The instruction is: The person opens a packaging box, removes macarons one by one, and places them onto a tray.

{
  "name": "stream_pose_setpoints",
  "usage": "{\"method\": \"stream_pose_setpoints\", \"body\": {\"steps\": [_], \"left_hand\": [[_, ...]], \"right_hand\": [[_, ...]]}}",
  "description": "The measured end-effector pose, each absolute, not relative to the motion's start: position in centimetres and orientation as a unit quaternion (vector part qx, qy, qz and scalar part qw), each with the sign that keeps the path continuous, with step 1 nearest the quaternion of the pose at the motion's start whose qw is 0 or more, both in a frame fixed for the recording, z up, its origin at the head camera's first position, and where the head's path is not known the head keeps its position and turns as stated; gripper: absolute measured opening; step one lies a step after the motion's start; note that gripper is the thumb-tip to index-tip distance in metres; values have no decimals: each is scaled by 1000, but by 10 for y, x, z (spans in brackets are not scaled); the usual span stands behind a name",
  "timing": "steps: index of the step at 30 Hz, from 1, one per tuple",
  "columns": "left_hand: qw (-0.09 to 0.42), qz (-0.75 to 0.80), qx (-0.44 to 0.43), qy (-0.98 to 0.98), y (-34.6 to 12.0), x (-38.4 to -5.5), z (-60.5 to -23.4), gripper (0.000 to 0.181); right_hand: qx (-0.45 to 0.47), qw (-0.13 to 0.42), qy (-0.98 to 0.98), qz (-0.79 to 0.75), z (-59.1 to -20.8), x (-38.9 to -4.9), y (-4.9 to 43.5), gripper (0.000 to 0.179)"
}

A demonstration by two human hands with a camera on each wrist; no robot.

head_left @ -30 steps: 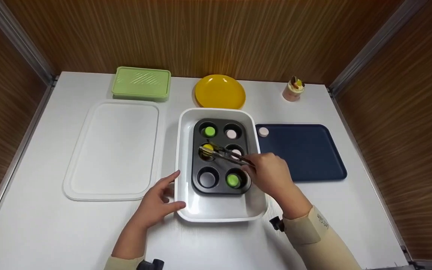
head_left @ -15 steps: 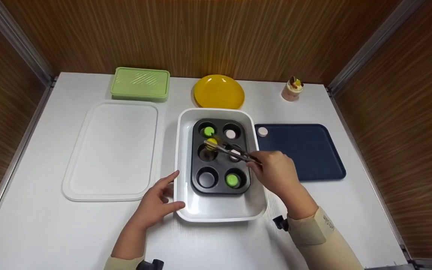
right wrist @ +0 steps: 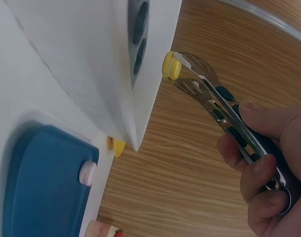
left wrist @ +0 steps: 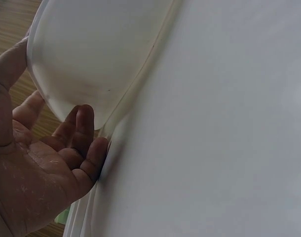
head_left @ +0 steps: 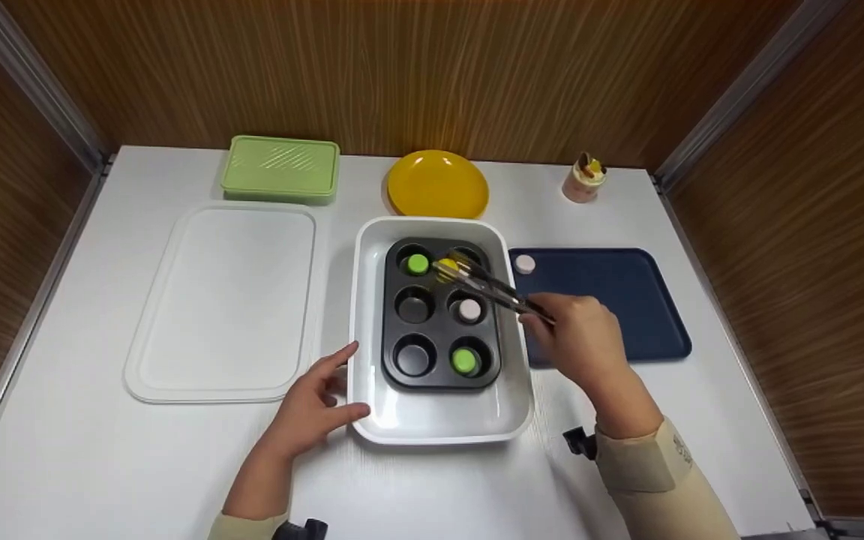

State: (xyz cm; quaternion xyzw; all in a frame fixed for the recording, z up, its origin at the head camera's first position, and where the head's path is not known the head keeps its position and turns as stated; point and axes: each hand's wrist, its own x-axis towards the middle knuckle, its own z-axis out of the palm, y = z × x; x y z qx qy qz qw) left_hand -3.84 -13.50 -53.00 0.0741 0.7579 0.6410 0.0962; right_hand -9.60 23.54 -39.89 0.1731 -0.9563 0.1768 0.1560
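Note:
My right hand (head_left: 582, 337) grips metal tongs (right wrist: 229, 111), their tips closed on a yellow macaron (right wrist: 171, 66). In the head view they reach over the upper right cup of a dark muffin tin (head_left: 439, 328) and cover most of it. The tin lies inside a deep white tub (head_left: 432, 420). Green macarons (head_left: 464, 361) sit in the upper left and lower right cups, a pink macaron (head_left: 469, 310) in the middle right. Bare bottoms show in the two other left cups. My left hand (head_left: 308, 409) touches the tub's left rim with spread thumb and forefinger, its other fingers loosely bent against the outer wall.
Right of the tub lies a navy tray (head_left: 604, 307) with a pink macaron (head_left: 525, 264) at its corner. A white lid (head_left: 226, 300) lies at left. Along the back are a green lidded box (head_left: 280, 166), a yellow plate (head_left: 438, 184) and a dessert cup (head_left: 584, 180).
The tongs have lifted the yellow macaron out of the middle left cup. My right hand has carried it right and toward the back. The left hand stays at the rim.

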Motion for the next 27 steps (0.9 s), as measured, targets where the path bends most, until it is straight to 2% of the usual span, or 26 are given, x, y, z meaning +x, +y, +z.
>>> {"method": "stream_pose_setpoints", "body": {"steps": [5,22,27], "left_hand": [[98,643,71,756,-135,-38,-530,90],[92,651,79,749,-135,-39,-531,88],[90,656,84,744,-135,-39,-529,86]], "right_hand": [[157,164,-957,183,-393,-97,248,23],[104,207,-957,175,-380,-99,291,20],[84,204,-959,177,-380,-102,304,21]]}}
